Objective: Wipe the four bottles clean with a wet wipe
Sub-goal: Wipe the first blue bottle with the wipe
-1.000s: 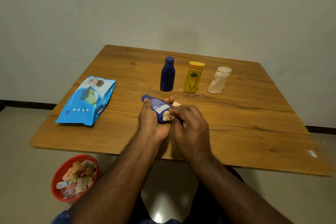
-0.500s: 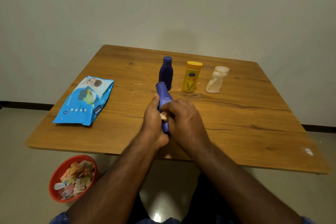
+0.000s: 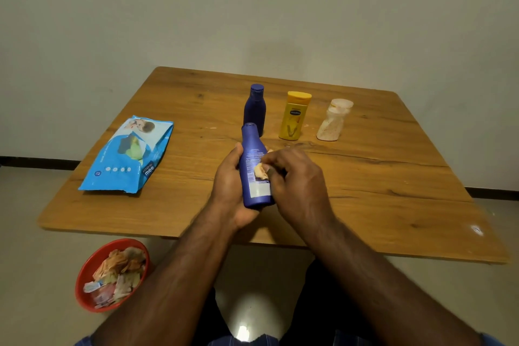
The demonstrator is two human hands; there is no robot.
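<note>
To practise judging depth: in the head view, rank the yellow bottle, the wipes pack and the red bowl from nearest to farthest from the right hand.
From the right hand:
1. Yellow bottle, just beyond it on the table.
2. Wipes pack, far left on the table.
3. Red bowl, on the floor, lower left.

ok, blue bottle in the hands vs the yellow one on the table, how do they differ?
The blue bottle is held above the table, gripped by the left hand; the yellow bottle stands free on the table. The blue one has a wipe pressed to it by the right hand; the yellow one is untouched. Blue cap versus yellow cap. Both are capped and labelled.
</note>
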